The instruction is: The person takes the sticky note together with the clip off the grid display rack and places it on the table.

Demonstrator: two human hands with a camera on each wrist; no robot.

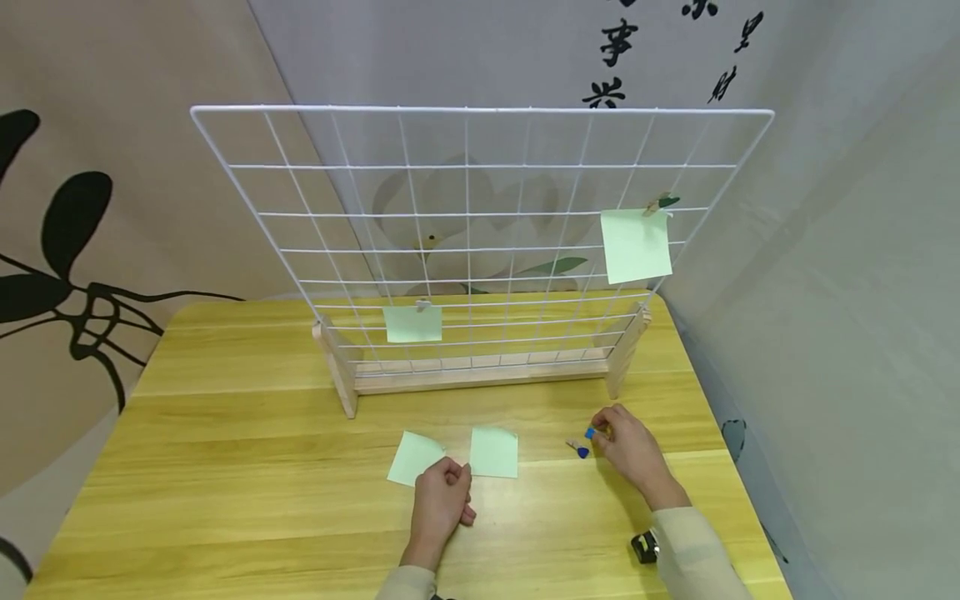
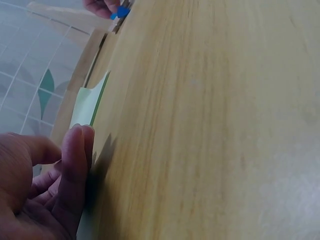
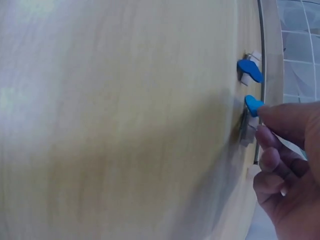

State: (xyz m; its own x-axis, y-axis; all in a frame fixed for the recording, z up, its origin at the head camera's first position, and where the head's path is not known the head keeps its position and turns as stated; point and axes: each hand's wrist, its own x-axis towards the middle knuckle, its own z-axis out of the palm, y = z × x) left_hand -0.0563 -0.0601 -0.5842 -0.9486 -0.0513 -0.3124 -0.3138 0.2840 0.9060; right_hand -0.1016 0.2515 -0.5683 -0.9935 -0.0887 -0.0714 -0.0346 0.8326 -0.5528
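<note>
My right hand (image 1: 632, 454) pinches a small clip with a light blue heart (image 3: 253, 105) between thumb and forefinger, low over the table. Beside it lies another clip with a darker blue heart (image 3: 250, 70). My left hand (image 1: 441, 502) hovers by the lower edge of a pale green note (image 1: 415, 457), its thumb and fingers bent; whether it holds the note I cannot tell. A second green note (image 1: 494, 452) lies flat just right of that hand.
A white wire grid (image 1: 467, 214) in a wooden stand (image 1: 480, 380) rises behind the notes. Clips hold one green note (image 1: 636, 247) at its upper right and another (image 1: 413, 325) at its lower left. A small black object (image 1: 644, 547) lies beside my right sleeve.
</note>
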